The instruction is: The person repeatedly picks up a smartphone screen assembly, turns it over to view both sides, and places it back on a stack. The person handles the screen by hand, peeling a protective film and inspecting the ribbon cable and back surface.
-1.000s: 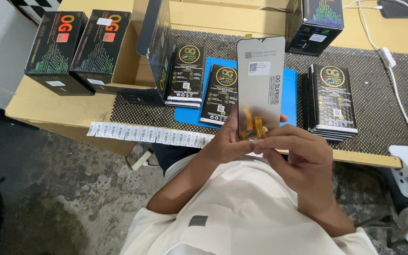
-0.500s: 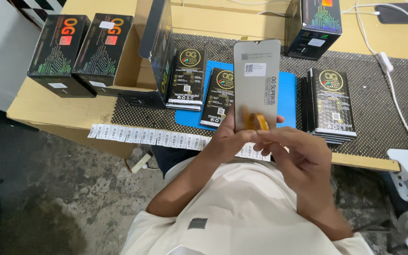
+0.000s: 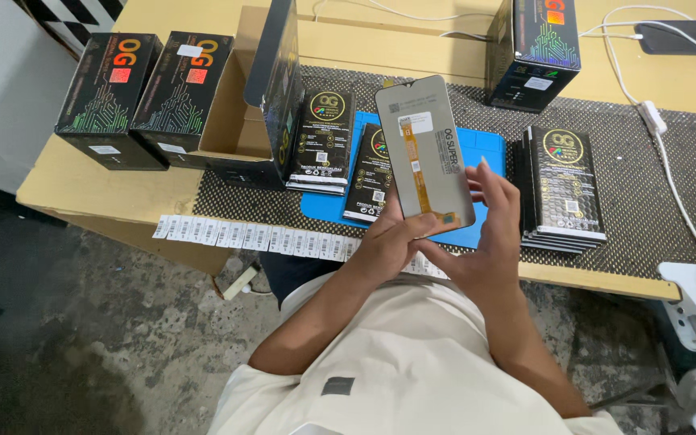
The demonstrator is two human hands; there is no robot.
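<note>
Holding: fingers point(image 3: 412, 229) of the left hand point(image 3: 388, 246) pinch the bottom edge of a phone display panel point(image 3: 424, 153), thumb on its back near the lower corner.
Right hand point(image 3: 485, 229): fingers loosely spread and curved, tips resting along the panel's right edge, steadying rather than clamping.
Panel position: raised above the surface point(image 3: 114, 189), upright and tilted slightly, back side toward the camera, over the blue mat point(image 3: 489, 145).
Panel back: grey, with an orange flex ribbon point(image 3: 416, 173) running down its middle and a small white sticker point(image 3: 420, 122) near the top.
Handling, as a judgement: thin, light, stiff and brittle; the glass looks smooth and could slip, and the ribbon looks easy to crease. Best taken by the long edges or bottom corners, away from the ribbon.
Flat packs: a black stack point(image 3: 564, 189) with round gold emblems lies just right of the mat; two more stacks point(image 3: 324, 141) lie at its left.
Cartons: two black boxes point(image 3: 134, 97) with red squares and green circuit lines sit at the far left, beside an open brown carton point(image 3: 235, 121); another black box point(image 3: 535, 48) stands at the back.
Labels: a strip of small white stickers point(image 3: 259, 238) lies along the near edge.
Mesh: a black non-slip mat point(image 3: 654, 217) underlies it all.
</note>
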